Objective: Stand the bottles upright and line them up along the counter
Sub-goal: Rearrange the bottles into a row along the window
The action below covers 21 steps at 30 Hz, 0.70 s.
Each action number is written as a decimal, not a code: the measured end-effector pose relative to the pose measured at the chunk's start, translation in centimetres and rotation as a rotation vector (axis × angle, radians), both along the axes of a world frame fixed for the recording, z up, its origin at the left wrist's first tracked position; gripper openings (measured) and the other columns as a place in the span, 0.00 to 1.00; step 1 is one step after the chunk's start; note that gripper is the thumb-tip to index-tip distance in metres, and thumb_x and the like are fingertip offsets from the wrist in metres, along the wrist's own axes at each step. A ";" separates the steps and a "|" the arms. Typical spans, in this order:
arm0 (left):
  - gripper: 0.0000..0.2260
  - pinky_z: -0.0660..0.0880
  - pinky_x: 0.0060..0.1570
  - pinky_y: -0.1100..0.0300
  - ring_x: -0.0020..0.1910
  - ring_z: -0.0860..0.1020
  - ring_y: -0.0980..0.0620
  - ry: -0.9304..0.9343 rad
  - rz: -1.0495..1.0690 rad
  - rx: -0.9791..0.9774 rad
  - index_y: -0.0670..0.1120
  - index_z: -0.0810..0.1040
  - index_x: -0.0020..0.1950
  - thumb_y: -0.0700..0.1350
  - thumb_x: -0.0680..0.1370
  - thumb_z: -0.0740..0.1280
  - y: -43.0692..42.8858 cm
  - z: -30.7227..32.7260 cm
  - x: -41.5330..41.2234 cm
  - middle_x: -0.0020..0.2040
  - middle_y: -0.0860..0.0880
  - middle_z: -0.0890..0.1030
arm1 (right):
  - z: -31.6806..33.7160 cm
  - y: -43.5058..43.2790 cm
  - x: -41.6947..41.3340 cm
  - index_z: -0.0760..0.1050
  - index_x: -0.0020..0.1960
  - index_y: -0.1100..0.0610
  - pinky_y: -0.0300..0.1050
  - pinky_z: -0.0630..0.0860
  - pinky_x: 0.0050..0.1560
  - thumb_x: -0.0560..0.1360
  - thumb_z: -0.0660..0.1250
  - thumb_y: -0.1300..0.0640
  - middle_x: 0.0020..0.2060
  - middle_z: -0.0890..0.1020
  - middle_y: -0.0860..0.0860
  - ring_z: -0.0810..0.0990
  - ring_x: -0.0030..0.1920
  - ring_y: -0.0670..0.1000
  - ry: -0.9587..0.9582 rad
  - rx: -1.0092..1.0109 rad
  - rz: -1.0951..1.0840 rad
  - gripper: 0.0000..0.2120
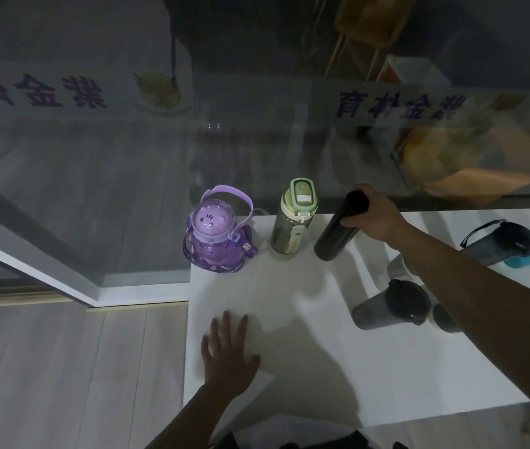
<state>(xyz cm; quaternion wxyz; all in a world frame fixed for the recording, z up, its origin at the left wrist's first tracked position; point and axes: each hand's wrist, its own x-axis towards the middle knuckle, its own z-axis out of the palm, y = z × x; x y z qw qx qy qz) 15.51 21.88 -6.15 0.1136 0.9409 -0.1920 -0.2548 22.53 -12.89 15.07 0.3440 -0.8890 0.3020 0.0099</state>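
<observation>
Two bottles, purple [216, 233] and green [294, 218], are standing along the counter's [289, 319] back edge. Beside them the right hand [373, 217] is clamping the black flask's [338, 228] top; it is probably rigid, smooth and slippery, best gripped high. The left hand [228, 354] is resting spread flat near the front edge.

Three bottles stand in a row along the far edge of the counter [321, 367], against the glass wall [95, 189]: the handled bottle [213, 234] leftmost, the flip-lid bottle [294, 218] beside it, then the slim bottle [338, 228] — the right hand [375, 218] on its top. Farther right lie a strapped bottle [500, 243] and a wide-lidded bottle [389, 306] — nearer. The left hand [228, 354] lies flat on the counter's near left corner.
</observation>
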 end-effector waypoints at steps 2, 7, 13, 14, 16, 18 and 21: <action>0.39 0.46 0.74 0.40 0.78 0.40 0.39 0.008 -0.020 0.022 0.58 0.43 0.79 0.64 0.73 0.58 -0.3 0.5 0.1 0.80 0.45 0.38 | 0.5 0.2 -0.4 0.62 0.74 0.54 0.46 0.71 0.60 0.66 0.78 0.56 0.67 0.73 0.55 0.72 0.66 0.58 -0.016 0.039 -0.041 0.41; 0.36 0.46 0.75 0.43 0.78 0.39 0.39 0.065 0.009 0.002 0.56 0.47 0.79 0.60 0.76 0.61 -1.6 2.2 0.7 0.80 0.45 0.39 | 3.3 0.5 -4.4 0.72 0.64 0.52 0.36 0.70 0.52 0.71 0.74 0.50 0.57 0.79 0.51 0.79 0.55 0.47 -0.138 0.020 -0.144 0.25; 0.35 0.47 0.76 0.44 0.78 0.41 0.41 0.052 -0.105 -0.062 0.57 0.49 0.79 0.58 0.76 0.62 -4.3 3.2 0.4 0.80 0.45 0.41 | 4.7 -1.6 -12.1 0.73 0.65 0.48 0.52 0.74 0.60 0.72 0.72 0.46 0.65 0.74 0.51 0.75 0.62 0.54 -0.081 -0.040 -0.264 0.23; 0.35 0.47 0.76 0.44 0.78 0.41 0.41 0.043 -0.126 -0.063 0.57 0.49 0.79 0.58 0.76 0.62 -5.1 3.4 0.3 0.80 0.45 0.41 | 4.5 -2.3 -13.0 0.72 0.66 0.47 0.51 0.73 0.60 0.73 0.71 0.47 0.67 0.73 0.52 0.74 0.64 0.56 -0.050 -0.051 -0.247 0.23; 0.35 0.47 0.76 0.43 0.78 0.41 0.41 0.033 -0.152 -0.060 0.57 0.48 0.79 0.59 0.76 0.62 -6.6 3.6 -0.1 0.80 0.46 0.40 | 3.5 -3.9 -14.4 0.69 0.70 0.47 0.51 0.70 0.62 0.73 0.71 0.49 0.70 0.70 0.54 0.71 0.67 0.57 0.022 -0.082 -0.195 0.27; 0.36 0.47 0.75 0.43 0.79 0.42 0.41 0.048 -0.144 -0.052 0.57 0.48 0.79 0.59 0.76 0.62 -8.0 3.8 -0.8 0.80 0.46 0.40 | 2.6 -5.5 -15.2 0.64 0.73 0.46 0.51 0.66 0.67 0.71 0.74 0.50 0.72 0.67 0.55 0.67 0.70 0.58 0.108 -0.115 -0.092 0.33; 0.36 0.47 0.75 0.42 0.79 0.41 0.42 0.097 -0.112 -0.013 0.58 0.47 0.79 0.59 0.76 0.63 -9.6 4.0 -2.5 0.80 0.47 0.39 | 0.4 -8.0 -15.7 0.58 0.75 0.44 0.52 0.65 0.68 0.67 0.78 0.50 0.73 0.65 0.55 0.66 0.70 0.59 0.233 -0.173 0.033 0.43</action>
